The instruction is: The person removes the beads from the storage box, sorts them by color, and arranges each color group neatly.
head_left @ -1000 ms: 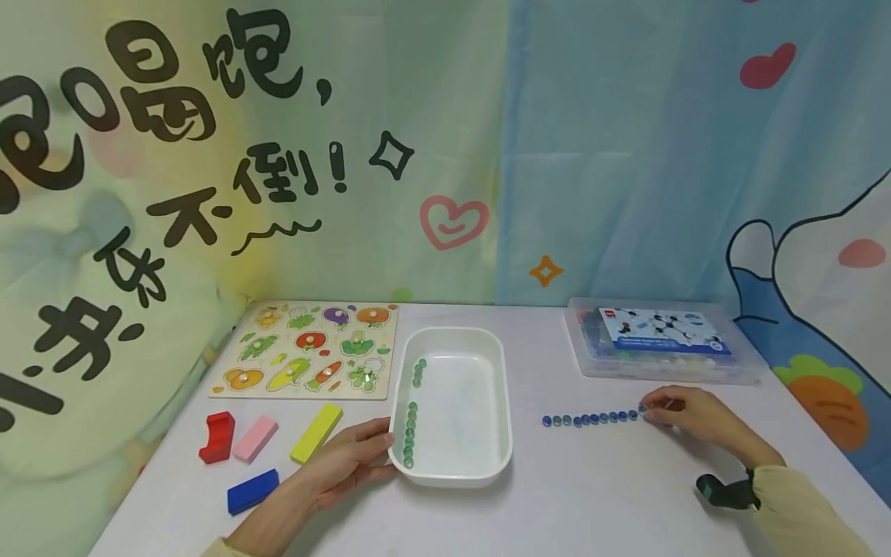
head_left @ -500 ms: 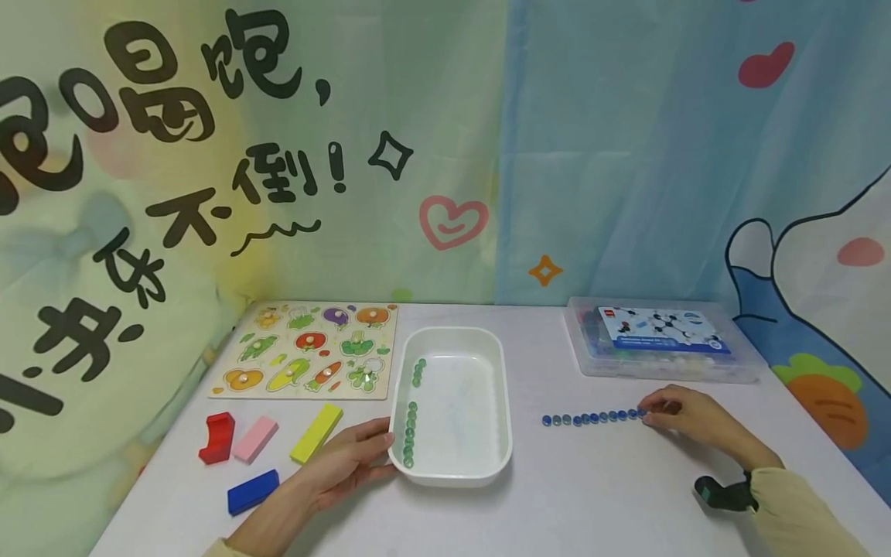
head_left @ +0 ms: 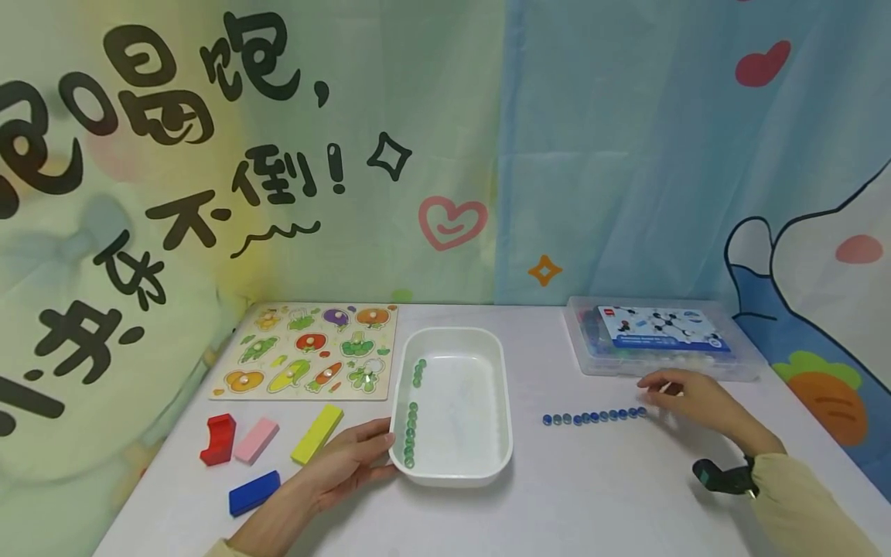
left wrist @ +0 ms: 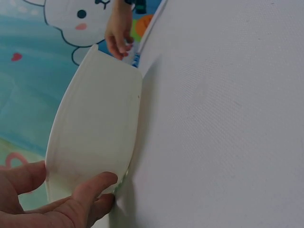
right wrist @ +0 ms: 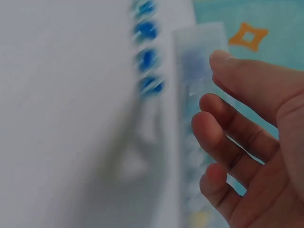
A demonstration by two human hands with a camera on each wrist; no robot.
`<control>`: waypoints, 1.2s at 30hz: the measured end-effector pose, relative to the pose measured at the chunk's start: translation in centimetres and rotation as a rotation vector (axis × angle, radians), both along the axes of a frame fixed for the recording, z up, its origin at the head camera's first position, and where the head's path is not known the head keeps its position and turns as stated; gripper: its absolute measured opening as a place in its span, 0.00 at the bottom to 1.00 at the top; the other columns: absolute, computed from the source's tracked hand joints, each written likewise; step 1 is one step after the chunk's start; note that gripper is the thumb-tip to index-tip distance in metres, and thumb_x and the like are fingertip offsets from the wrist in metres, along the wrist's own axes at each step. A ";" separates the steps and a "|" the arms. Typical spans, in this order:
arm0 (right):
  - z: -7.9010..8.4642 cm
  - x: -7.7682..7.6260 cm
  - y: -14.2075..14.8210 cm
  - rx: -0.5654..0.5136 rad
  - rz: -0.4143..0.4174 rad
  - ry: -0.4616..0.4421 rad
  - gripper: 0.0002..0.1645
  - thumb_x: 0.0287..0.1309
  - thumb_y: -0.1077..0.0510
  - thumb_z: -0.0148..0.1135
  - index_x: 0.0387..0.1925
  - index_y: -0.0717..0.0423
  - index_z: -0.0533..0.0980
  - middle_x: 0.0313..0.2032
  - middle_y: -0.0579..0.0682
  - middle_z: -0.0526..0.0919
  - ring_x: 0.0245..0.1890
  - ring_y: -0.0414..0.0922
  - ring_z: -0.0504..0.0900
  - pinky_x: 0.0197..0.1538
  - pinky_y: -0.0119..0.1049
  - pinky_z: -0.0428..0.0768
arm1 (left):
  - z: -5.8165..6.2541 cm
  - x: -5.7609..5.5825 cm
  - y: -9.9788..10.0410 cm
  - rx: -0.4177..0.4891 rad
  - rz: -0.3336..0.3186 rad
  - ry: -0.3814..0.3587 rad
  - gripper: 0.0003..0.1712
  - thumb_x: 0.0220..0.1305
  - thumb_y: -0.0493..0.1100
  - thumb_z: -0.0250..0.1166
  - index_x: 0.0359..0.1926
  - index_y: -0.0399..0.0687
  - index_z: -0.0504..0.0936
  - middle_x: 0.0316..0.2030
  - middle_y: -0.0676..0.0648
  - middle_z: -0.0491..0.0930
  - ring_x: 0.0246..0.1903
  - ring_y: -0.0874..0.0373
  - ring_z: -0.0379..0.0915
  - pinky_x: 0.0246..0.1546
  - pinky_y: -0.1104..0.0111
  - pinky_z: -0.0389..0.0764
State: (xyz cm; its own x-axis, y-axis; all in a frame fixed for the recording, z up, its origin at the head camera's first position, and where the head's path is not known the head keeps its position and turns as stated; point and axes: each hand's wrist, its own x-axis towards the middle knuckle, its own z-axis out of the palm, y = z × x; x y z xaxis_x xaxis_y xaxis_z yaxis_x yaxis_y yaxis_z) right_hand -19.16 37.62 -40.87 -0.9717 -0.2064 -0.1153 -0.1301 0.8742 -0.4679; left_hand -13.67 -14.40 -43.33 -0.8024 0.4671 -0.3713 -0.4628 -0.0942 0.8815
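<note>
A white rectangular tray (head_left: 459, 418) stands mid-table with several green glass beads (head_left: 411, 433) lined up along its left side. My left hand (head_left: 355, 460) grips the tray's left edge near its front corner; in the left wrist view, thumb and fingers (left wrist: 97, 185) lie on either side of its wall. To the right, several blue glass beads (head_left: 595, 418) form a row on the white table. My right hand (head_left: 685, 398) hovers just beyond the row's right end, its fingers loosely bent with nothing between them, as the right wrist view confirms.
A vegetable puzzle board (head_left: 306, 352) lies at the back left. Before it are red (head_left: 219, 439), pink (head_left: 256, 439), yellow (head_left: 317, 435) and blue (head_left: 254, 493) blocks. A clear plastic box (head_left: 664, 340) stands behind my right hand, against the printed curtain (head_left: 626, 155).
My right hand has let go of a blue bead at the right end of the row and lifted slightly away. My left hand and the tray have stayed put.
</note>
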 end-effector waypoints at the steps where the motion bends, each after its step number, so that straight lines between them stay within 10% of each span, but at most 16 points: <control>1: 0.4 -0.2 -0.4 0.006 0.004 0.014 0.22 0.62 0.49 0.63 0.51 0.58 0.79 0.40 0.51 0.82 0.39 0.46 0.76 0.34 0.30 0.76 | 0.0 0.0 0.0 0.000 0.002 0.000 0.37 0.72 0.44 0.55 0.74 0.34 0.51 0.71 0.33 0.58 0.61 0.52 0.72 0.60 0.59 0.79; 19: 6.7 -4.7 -17.7 -0.135 0.405 0.111 0.16 0.59 0.51 0.66 0.47 0.52 0.82 0.39 0.46 0.84 0.35 0.40 0.78 0.30 0.29 0.78 | -0.2 -0.1 -0.2 0.000 0.010 0.000 0.39 0.71 0.46 0.56 0.74 0.35 0.51 0.71 0.34 0.58 0.61 0.51 0.71 0.61 0.59 0.78; 36: 1.0 -6.8 -30.6 -0.032 0.615 -0.068 0.11 0.57 0.55 0.68 0.42 0.51 0.83 0.31 0.44 0.82 0.30 0.36 0.75 0.34 0.25 0.75 | 0.0 -0.1 0.0 0.021 0.006 -0.016 0.36 0.73 0.44 0.54 0.74 0.36 0.50 0.71 0.33 0.58 0.62 0.49 0.70 0.60 0.60 0.78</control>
State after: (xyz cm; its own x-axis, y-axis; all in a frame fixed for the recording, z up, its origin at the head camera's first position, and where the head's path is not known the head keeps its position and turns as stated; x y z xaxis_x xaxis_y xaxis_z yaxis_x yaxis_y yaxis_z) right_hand -25.98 7.04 -39.91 -0.6645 -0.7306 -0.1572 -0.5744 0.6339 -0.5179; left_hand -13.82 -14.44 -43.37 -0.7995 0.4698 -0.3742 -0.4758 -0.1152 0.8719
